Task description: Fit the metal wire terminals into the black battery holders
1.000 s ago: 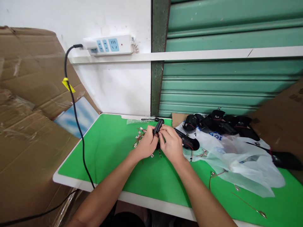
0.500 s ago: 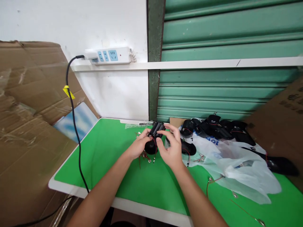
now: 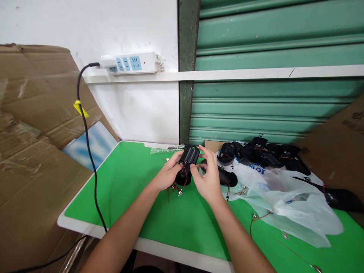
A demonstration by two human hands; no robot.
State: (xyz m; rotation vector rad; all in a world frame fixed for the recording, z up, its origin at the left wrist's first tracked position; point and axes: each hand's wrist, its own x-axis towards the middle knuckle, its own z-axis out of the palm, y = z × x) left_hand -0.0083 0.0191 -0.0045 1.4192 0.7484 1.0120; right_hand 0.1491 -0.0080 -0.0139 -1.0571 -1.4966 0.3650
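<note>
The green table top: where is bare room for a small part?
Bare patches of the green table top lie between the black power cable and left forearm, and between that and the right forearm. Crowded: around the left hand, with small silver pieces on wires, and right of the right hand, with black curved pieces and a translucent white bag.

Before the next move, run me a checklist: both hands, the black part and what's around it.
1. Left hand holding the black part: ok.
2. Right hand gripping firmly: cannot tell; its fingers are at the part's right edge.
3. Red wire free of the fingers: cannot tell; its upper end is near the left thumb.
4. Loose metal pieces clear of the left hand: not ok, close by.
5. Black cable clear of both hands: ok.
</note>
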